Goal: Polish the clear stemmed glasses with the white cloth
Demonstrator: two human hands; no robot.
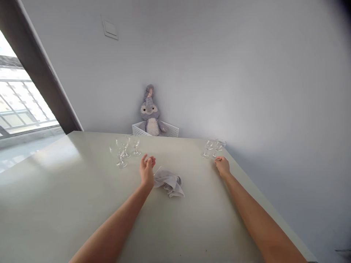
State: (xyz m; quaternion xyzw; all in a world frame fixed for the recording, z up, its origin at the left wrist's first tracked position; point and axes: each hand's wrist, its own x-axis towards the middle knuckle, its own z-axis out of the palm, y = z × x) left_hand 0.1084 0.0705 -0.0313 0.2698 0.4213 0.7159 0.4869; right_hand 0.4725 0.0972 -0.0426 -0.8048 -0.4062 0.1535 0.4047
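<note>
The left hand (147, 171) hangs just above the desk with its grip loose and empty, fingers curled slightly upward, holding nothing. It sits right beside a crumpled pale grey cloth (169, 183), which lies in a heap on the desk just to its right, the wrist edge close to or touching the fabric; the cloth's bunched shape suggests it was dropped rather than folded.

The right hand (222, 166) lies low near the desk's right edge, fingers drawn together towards the foot of the nearer of two clear stemmed glasses (213, 147). Whether that grip has closed on the base or only touches it cannot be told at this size. The pair stands upright and close together, apart from the rest, perhaps sorted as a separate lot.

Beyond the left hand, three more clear stemmed glasses (124, 149) stand upright in a tight cluster, within easy reach of it.

All of this rests on a smooth off-white desk (68, 190). Behind its far edge a grey-and-white plush toy (150, 113) sits in a white perforated basket (171, 129) against the pale wall, well clear of the hands.
</note>
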